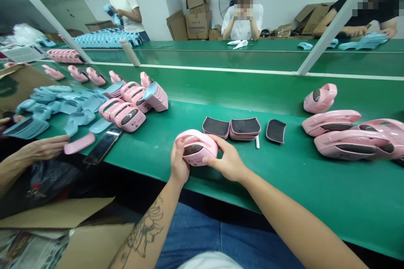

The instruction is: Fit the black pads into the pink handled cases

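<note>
Two hands — left hand (pixel 179 163) and right hand (pixel 225 159) — grip the ends of a pink plastic case (pixel 202 143), its long axis across the green belt (pixel 284 189), dark window leftward.

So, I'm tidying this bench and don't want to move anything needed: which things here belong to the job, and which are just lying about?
Job: left hand, right hand, pink case, black pads, other pink cases.
Lying about: phone, white pen, bottle.
</note>
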`<action>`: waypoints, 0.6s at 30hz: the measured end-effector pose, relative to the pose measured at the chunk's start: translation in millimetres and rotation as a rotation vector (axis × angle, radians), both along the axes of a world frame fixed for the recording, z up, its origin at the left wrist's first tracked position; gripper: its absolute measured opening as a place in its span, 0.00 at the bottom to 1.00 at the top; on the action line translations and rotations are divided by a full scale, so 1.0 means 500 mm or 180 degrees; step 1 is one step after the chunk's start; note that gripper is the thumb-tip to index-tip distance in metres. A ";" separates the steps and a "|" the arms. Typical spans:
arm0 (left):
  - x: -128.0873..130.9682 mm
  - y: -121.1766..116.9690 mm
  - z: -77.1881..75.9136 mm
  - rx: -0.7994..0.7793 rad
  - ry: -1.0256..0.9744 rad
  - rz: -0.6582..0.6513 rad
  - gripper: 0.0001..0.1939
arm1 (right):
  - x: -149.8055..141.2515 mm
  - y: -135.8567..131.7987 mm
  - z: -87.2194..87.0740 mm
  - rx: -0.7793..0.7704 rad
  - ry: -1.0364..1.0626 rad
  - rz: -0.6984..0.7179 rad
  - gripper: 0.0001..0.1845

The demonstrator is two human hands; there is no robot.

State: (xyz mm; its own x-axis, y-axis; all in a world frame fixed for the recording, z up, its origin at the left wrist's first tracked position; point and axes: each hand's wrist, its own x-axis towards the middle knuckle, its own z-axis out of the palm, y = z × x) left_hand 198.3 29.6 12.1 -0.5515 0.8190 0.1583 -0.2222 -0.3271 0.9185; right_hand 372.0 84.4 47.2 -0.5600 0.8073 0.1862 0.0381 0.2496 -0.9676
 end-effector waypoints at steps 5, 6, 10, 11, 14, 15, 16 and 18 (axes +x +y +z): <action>-0.063 -0.057 0.057 -0.0213 0.1626 -0.0762 0.41 | 0.016 0.008 -0.001 0.0063 -0.0102 0.0039 0.41; -0.075 -0.067 0.072 -0.0451 0.1951 -0.0859 0.42 | 0.016 0.007 -0.003 0.0123 -0.0138 0.0108 0.42; -0.098 -0.093 0.115 -0.1190 0.2702 -0.1028 0.45 | 0.013 0.002 -0.014 0.0391 -0.0222 0.0414 0.42; -0.098 -0.097 0.119 -0.1212 0.2773 -0.1109 0.45 | 0.012 0.002 -0.017 0.0470 -0.0224 0.0480 0.42; -0.091 -0.101 0.120 -0.1000 0.2783 -0.1184 0.43 | 0.011 0.000 -0.022 0.0573 -0.0219 0.0622 0.42; -0.087 -0.101 0.118 -0.0910 0.2742 -0.1152 0.44 | 0.010 -0.002 -0.024 0.0556 -0.0226 0.0671 0.42; -0.084 -0.100 0.118 -0.0852 0.2684 -0.1130 0.45 | 0.009 -0.004 -0.026 0.0525 -0.0222 0.0722 0.42; -0.076 -0.098 0.118 -0.0833 0.2537 -0.1175 0.45 | 0.007 -0.011 -0.031 0.0460 -0.0144 0.0813 0.41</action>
State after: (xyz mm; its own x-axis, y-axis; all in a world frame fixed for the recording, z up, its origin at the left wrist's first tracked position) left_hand 160.4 -19.4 71.3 -0.0546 0.9849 0.1642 0.4600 -0.1212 0.8796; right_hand 375.4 78.7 31.6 -0.7521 0.6060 0.2592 -0.0014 0.3918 -0.9201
